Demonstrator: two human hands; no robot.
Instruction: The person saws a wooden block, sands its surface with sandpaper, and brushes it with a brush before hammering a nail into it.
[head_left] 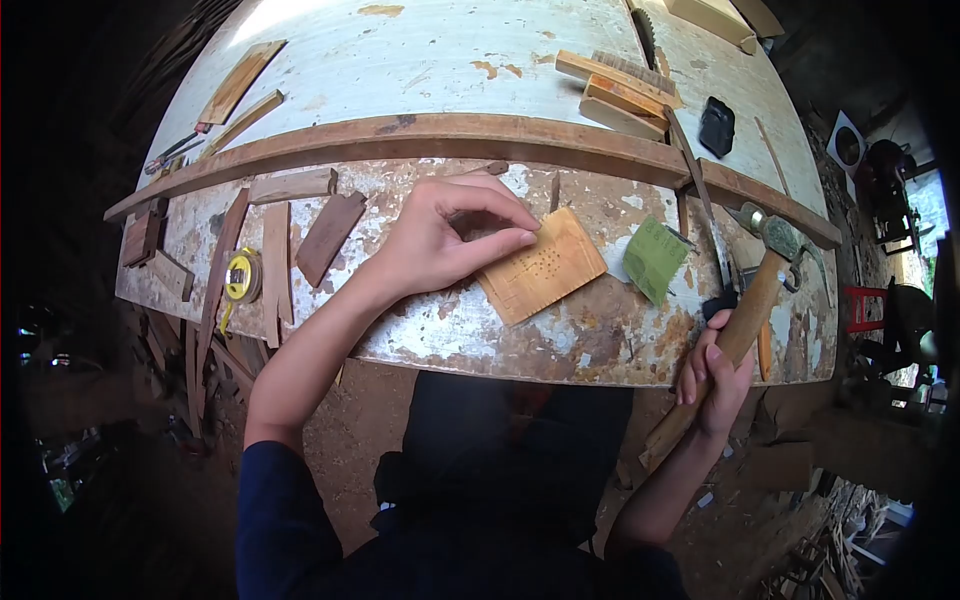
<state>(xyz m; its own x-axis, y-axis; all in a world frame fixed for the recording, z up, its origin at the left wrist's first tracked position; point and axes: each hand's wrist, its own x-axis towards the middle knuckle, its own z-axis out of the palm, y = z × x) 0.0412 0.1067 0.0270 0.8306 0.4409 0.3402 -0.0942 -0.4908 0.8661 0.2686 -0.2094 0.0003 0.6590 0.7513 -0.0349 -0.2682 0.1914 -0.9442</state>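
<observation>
A small wooden board (548, 268) with rows of dark dots lies on the worn workbench. Over its upper left part is my left hand (450, 228), thumb and forefinger pinched together near the board's top edge; whatever is between the fingertips is too small to make out. My right hand (715, 378) is wrapped round the wooden handle of a claw hammer (758, 302). The hammer's head points up and away, at the bench's right side. Just right of the board sits a green printed packet (655, 262).
A long wooden beam (440, 130) runs across the workbench (430, 325). A yellow tape measure (241, 276) and wood offcuts (330, 238) lie at left. Stacked wood blocks (620, 98), a black tray (716, 127) and a long metal blade (708, 215) are at right.
</observation>
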